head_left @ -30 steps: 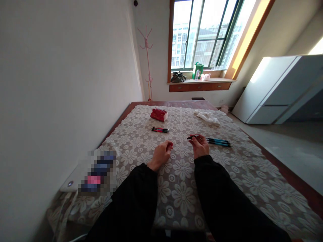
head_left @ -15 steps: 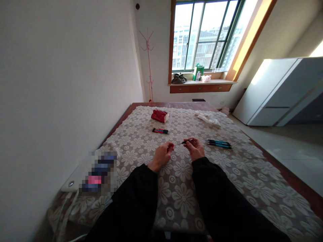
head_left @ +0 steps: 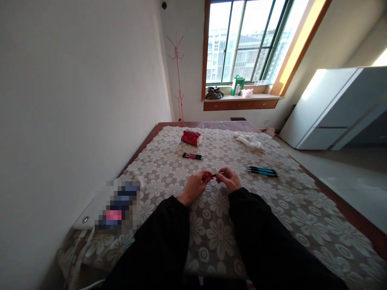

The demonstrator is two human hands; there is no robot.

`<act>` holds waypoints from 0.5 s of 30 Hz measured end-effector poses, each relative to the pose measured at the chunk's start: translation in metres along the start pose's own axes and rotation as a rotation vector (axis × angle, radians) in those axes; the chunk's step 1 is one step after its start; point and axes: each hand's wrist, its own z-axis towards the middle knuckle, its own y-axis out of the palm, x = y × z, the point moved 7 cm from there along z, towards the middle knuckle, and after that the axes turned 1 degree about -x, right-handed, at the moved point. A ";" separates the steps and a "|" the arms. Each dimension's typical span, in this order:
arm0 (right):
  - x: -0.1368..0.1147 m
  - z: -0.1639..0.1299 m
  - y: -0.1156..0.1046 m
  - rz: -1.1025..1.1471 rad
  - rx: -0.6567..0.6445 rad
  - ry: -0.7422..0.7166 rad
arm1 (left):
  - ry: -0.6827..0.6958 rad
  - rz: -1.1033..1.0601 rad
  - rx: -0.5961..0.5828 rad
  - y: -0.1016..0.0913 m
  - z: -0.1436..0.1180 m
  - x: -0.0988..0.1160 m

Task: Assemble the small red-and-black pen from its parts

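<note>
Low over the tablecloth, my left hand [head_left: 197, 186] pinches a small red pen barrel [head_left: 207, 177], mostly covered by the fingers. My right hand [head_left: 230, 180] closes on the black part of a pen [head_left: 214, 175], whose end meets or nearly meets the red barrel; the exact join is too small to make out. Beyond the left hand lie several black-and-red pens [head_left: 192, 156] side by side. Several blue-and-black pens [head_left: 261, 171] rest to the right of the right hand.
A patterned floral tablecloth [head_left: 222, 235] covers the table. Toward its far end are a red tissue pack [head_left: 190, 137] and a crumpled white item [head_left: 249, 141]. At left, a white device [head_left: 85, 220] with cables sits by the wall, beside a blurred-out patch.
My hands have come closer together. The thin rod that showed between the red barrel and the black part is now out of sight, and the two parts sit end to end.
</note>
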 end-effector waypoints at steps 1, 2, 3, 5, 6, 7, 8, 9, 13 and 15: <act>-0.001 0.000 0.000 -0.033 -0.010 -0.006 | 0.008 0.017 -0.003 0.000 0.000 0.001; -0.002 0.000 -0.001 -0.069 -0.018 -0.012 | 0.013 0.029 -0.008 0.000 -0.001 0.002; -0.003 0.000 -0.001 -0.109 -0.023 -0.019 | 0.018 0.032 -0.014 0.001 -0.001 0.002; -0.005 -0.001 -0.002 -0.213 -0.046 -0.037 | 0.040 0.042 -0.025 0.001 -0.001 0.005; -0.006 -0.002 -0.002 -0.276 -0.060 -0.051 | 0.055 0.057 -0.028 0.001 -0.002 0.007; -0.006 -0.002 -0.001 -0.340 -0.071 -0.062 | 0.069 0.076 -0.030 0.001 -0.002 0.009; -0.007 -0.003 -0.001 -0.397 -0.076 -0.070 | 0.075 0.096 -0.031 0.001 -0.002 0.010; -0.007 -0.004 -0.002 -0.438 -0.072 -0.074 | 0.072 0.116 -0.029 0.001 -0.002 0.011; -0.009 -0.006 0.000 -0.324 -0.046 -0.068 | 0.017 0.110 -0.001 -0.001 -0.001 0.008; -0.014 -0.007 0.005 -0.175 -0.080 -0.094 | -0.001 0.079 0.019 -0.002 -0.001 0.006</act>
